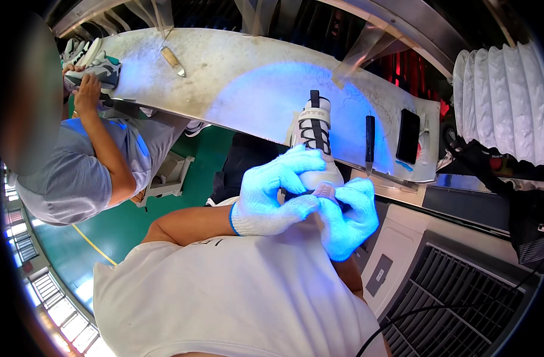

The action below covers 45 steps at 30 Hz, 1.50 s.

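Observation:
A white and grey shoe (315, 134) with dark laces and a dark heel loop points its toe toward me at the bench's front edge. My left hand (278, 193), in a white knit glove lit blue, has curled fingers against the toe's left side. Its thumb reaches across to my right hand. Just below the toe, my gloved right hand (349, 217) is closed, fingers bent. A small pinkish-grey ridged patch (325, 190) shows between the thumbs; whether it is a thumb tip or a held piece I cannot make out.
On the bench (236, 77), a dark-handled tool (370, 140) and a black phone (408, 137) lie right of the shoe. A wooden-handled blade (173, 61) lies far left. A co-worker (93, 154) handles a grey shoe (108, 73). A white ribbed duct (501, 101) hangs at right.

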Tool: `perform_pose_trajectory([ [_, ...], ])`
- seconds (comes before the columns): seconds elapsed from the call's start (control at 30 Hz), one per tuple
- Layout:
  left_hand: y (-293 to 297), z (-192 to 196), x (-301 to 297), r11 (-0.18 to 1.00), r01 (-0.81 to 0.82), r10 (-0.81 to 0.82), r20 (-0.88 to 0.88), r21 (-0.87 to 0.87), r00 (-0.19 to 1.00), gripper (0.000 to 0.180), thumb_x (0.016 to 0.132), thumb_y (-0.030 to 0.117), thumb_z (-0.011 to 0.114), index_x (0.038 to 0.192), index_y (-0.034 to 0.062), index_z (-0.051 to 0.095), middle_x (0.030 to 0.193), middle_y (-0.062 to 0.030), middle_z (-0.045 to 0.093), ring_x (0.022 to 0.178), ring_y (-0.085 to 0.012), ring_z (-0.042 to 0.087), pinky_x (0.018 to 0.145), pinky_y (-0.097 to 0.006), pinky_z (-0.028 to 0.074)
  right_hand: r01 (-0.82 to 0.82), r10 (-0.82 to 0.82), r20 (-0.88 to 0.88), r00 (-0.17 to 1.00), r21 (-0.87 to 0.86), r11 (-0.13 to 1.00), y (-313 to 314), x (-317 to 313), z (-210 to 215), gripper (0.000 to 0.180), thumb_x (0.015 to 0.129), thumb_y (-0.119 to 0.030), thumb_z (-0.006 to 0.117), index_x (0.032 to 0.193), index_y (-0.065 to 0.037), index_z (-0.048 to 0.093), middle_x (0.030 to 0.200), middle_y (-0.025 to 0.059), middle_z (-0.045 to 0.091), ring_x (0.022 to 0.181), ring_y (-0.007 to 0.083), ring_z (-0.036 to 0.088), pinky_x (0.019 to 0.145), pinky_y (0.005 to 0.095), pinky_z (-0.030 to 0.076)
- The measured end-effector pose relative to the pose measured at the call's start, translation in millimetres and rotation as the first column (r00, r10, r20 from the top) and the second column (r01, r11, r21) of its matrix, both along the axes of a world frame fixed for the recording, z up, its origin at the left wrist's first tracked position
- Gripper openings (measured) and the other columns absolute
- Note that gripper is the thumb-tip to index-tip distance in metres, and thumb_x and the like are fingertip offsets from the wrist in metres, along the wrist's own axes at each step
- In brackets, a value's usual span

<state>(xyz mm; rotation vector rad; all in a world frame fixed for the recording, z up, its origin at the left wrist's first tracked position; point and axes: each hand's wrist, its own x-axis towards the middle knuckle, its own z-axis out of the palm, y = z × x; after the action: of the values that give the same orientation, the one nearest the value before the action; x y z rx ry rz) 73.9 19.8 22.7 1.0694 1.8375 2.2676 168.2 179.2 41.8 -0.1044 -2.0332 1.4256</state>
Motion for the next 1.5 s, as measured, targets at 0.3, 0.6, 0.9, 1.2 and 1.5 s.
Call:
perform_pose_trajectory([
  [0.3, -6, -1, -6, 0.997, 0.078, -0.078, 0.018, -0.011, 0.997, 0.034, 0.085, 0.008, 0.096, 0.101, 0.0026, 0.066, 0.134, -0.0270, 0.077, 0.134, -0.0415, 0.073, 0.123, -0.059, 0.047, 0.001, -0.001, -0.010, 1.000, -0.020, 1.000, -3, 1, -2, 0.048, 0.084, 0.006, 0.095, 0.126, -0.001, 0.073, 0.086, 0.0019, 0.060, 0.080, 0.0134, 0.055, 0.070, 0.0301, 0.046],
  [0.6, -27, 26, -39, 0.881, 0.409, -0.370, 0.193, -0.238, 0.909, 0.073, 0.088, 0.030, 0.090, 0.149, -0.0040, 0.065, 0.147, -0.0258, 0.068, 0.143, -0.0374, 0.062, 0.124, -0.054, 0.045, 0.120, -0.064, 0.193, 0.979, -0.296, 0.947, -25, 7, 4, 0.086, 0.085, -0.003, 0.100, 0.157, 0.003, 0.053, 0.085, -0.0031, 0.060, 0.079, 0.0053, 0.061, 0.071, 0.0226, 0.052],
  [0.9, -22, 22, -47, 0.877, 0.394, -0.385, 0.086, -0.275, 0.919, 0.062, 0.087, 0.039, 0.088, 0.135, 0.0002, 0.078, 0.137, -0.0185, 0.078, 0.138, -0.0364, 0.068, 0.136, -0.063, 0.021, 0.052, -0.032, 0.113, 0.993, -0.176, 0.983, -18, 3, 4, 0.067, 0.084, -0.019, 0.103, 0.135, 0.005, 0.066, 0.090, 0.0120, 0.076, 0.081, 0.0140, 0.071, 0.073, 0.0307, 0.059],
  [1.2, -31, 15, -51, 0.886, 0.415, -0.366, 0.240, -0.207, 0.899, 0.048, 0.090, 0.028, 0.088, 0.127, -0.0004, 0.080, 0.132, -0.0177, 0.080, 0.134, -0.0342, 0.069, 0.134, -0.060, 0.027, -0.088, 0.098, 0.147, 0.984, -0.069, 0.994, -6, -14, 17, 0.056, 0.090, -0.022, 0.095, 0.137, -0.004, 0.068, 0.083, 0.0081, 0.068, 0.070, 0.0216, 0.066, 0.067, 0.0359, 0.056],
  [1.5, -31, 38, -39, 0.916, 0.399, -0.290, 0.620, -0.041, 0.729, 0.037, 0.095, 0.017, 0.086, 0.125, -0.0033, 0.078, 0.140, -0.0176, 0.070, 0.137, -0.0313, 0.063, 0.123, -0.050, 0.045, -0.109, 0.126, 0.094, 0.988, -0.168, 0.980, -18, -24, 15, 0.071, 0.090, -0.020, 0.095, 0.150, -0.002, 0.063, 0.101, 0.0152, 0.077, 0.083, 0.0273, 0.077, 0.075, 0.0401, 0.064],
])
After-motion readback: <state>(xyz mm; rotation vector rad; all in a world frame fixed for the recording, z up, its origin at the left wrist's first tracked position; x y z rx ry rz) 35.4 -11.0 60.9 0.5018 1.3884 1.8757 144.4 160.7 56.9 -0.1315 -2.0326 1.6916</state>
